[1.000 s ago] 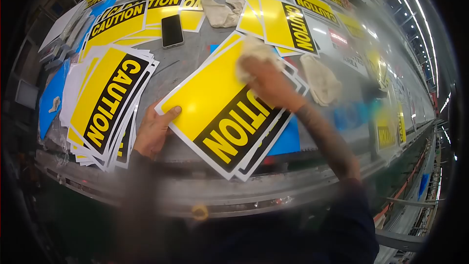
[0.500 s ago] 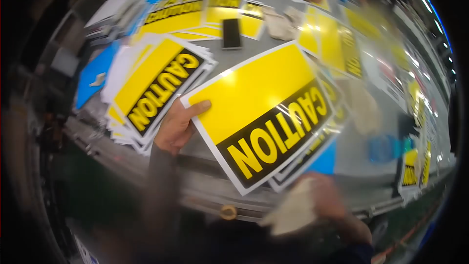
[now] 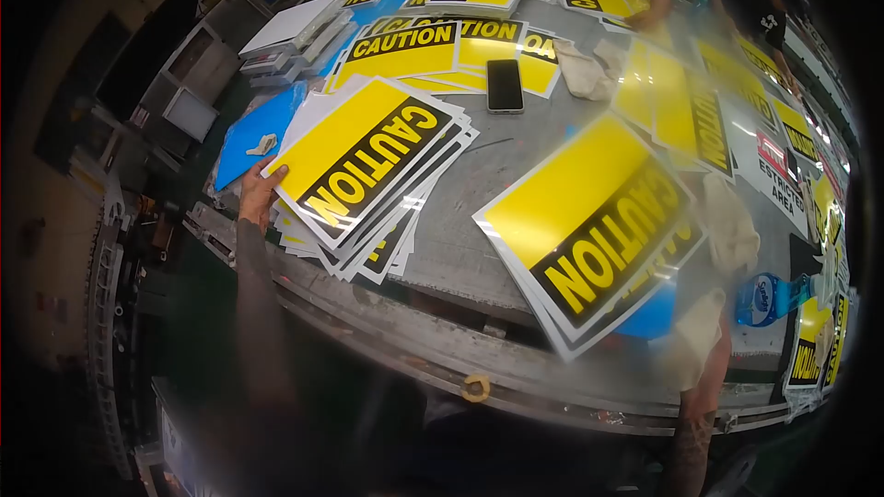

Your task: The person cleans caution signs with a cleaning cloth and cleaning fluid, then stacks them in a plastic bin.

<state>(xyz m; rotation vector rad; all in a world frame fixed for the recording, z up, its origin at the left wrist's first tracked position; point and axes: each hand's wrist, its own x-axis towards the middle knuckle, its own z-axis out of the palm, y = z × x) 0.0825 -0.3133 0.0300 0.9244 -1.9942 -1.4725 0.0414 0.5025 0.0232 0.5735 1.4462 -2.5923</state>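
Note:
My left hand pinches the left corner of a yellow and black CAUTION sign, thumb on top, where it lies over a fanned stack of signs. Another CAUTION sign tops a smaller stack to the right, edges slightly offset, with a blue sheet showing beneath. My right hand is closed on a white cloth beside that stack's lower right corner; blur and the cloth hide most of its fingers.
A phone lies behind the two stacks, near a pale glove or cloth. More CAUTION signs cover the back. A blue-labelled bottle lies at right. Other people's arms reach in at the far side. The table's metal edge runs in front.
My left hand has let go of the sign over the right stack and moved left to grip one on the left stack. My right hand with the cloth has shifted right. The view has also shifted.

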